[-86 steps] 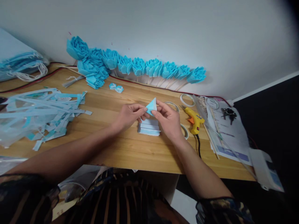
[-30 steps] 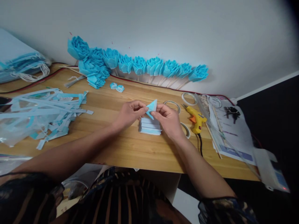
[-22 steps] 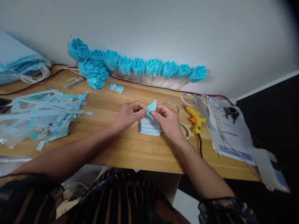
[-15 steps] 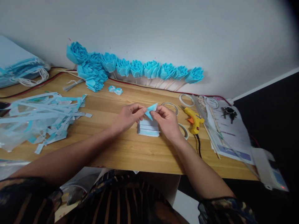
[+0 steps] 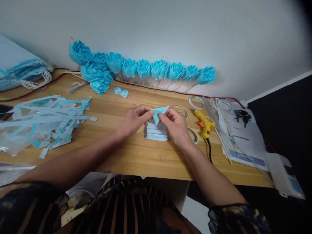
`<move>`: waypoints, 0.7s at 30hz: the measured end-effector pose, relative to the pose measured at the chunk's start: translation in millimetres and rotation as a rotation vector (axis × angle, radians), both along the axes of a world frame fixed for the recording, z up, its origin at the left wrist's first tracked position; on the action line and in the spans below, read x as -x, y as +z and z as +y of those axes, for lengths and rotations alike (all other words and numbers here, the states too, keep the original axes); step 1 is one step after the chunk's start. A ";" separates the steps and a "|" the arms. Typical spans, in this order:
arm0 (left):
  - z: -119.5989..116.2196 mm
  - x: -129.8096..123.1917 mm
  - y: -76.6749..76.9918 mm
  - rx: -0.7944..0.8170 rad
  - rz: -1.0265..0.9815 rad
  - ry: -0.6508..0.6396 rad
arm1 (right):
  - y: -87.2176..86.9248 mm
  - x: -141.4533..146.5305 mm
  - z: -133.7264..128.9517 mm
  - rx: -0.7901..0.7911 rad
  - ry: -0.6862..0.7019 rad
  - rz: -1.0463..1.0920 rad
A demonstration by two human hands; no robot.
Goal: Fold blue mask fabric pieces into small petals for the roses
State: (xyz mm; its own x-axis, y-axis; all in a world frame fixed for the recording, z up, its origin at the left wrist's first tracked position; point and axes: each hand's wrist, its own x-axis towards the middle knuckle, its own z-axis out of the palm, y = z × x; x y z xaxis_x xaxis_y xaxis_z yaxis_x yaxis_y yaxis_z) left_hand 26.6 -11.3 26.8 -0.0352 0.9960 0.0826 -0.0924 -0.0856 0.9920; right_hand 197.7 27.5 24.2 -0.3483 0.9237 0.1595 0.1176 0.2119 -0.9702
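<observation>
Between my two hands is a light blue folded piece of mask-like fabric [image 5: 158, 113], roughly a triangle with its tip pointing down. My left hand [image 5: 136, 122] pinches its left corner between thumb and fingers. At the right side, my right hand [image 5: 175, 125] grips it with the thumb pressed on its face. Just below lies a stack of pale folded pieces [image 5: 156, 132] on the wooden table. Two small folded blue and white pieces [image 5: 121, 92] rest farther back, left of the hands.
Blue handmade flowers [image 5: 143, 69] on sticks lean along the wall. Cut strips [image 5: 56, 113] are heaped at left, near stacked masks [image 5: 24, 73]. At right are tape rolls [image 5: 197, 102], a yellow glue gun [image 5: 205, 123], keys [image 5: 242, 117] and papers [image 5: 246, 139].
The blue piece now looks wider and more triangular along its top edge. Both hands still hold it, with the right hand slightly farther right. The whole view has shifted a little.
</observation>
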 end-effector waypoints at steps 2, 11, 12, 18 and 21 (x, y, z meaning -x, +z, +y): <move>0.4 -1.2 -1.0 0.007 0.005 -0.026 | -0.1 0.5 -0.5 -0.001 0.001 -0.019; 2.7 1.3 -3.6 0.091 -0.101 0.017 | 3.2 -3.3 -0.7 -0.139 -0.025 -0.048; 2.8 2.1 -3.0 0.106 -0.139 0.032 | 4.3 -4.9 -0.1 -0.221 -0.050 -0.061; 4.2 4.2 -1.1 0.156 -0.325 0.019 | 9.1 -8.7 0.9 -0.719 -0.076 -0.303; 4.6 3.2 -3.1 0.153 -0.320 0.017 | 5.6 -7.7 1.0 -0.612 -0.052 -0.239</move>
State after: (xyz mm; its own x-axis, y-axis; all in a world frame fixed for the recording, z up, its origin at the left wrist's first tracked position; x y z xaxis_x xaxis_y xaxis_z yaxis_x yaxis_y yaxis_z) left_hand 23.4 -6.7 23.7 -0.0522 0.9950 -0.0856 -0.4003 0.0577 0.9146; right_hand 205.4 28.5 29.8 -0.3967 0.7072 0.5853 0.3396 0.7054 -0.6222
